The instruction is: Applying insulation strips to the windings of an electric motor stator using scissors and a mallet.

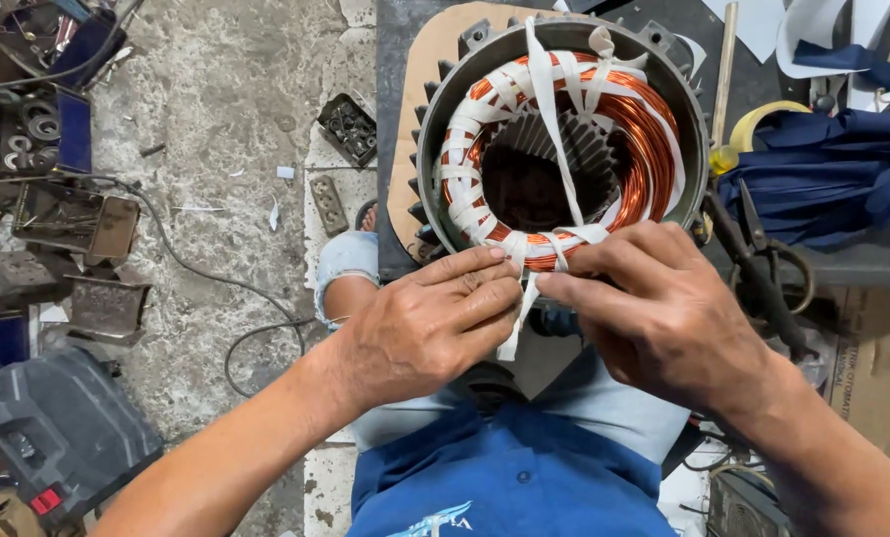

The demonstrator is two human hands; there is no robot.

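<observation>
Now both hands, left hand [430, 323] and right hand [654, 313], pinch white tape [517, 323] at the copper stator winding [644, 149]; scissors [763, 259] and a brown carton [878, 383] sit on the right.

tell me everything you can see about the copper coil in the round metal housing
The copper coil is a shiny orange-brown ring of fine wire seated inside a grey finned metal housing, seen from above on a dark bench. White tape is bound around it in loops, thickly along the left, with strips crossing the open centre. At its near edge the left hand and right hand pinch a tape end.
</observation>
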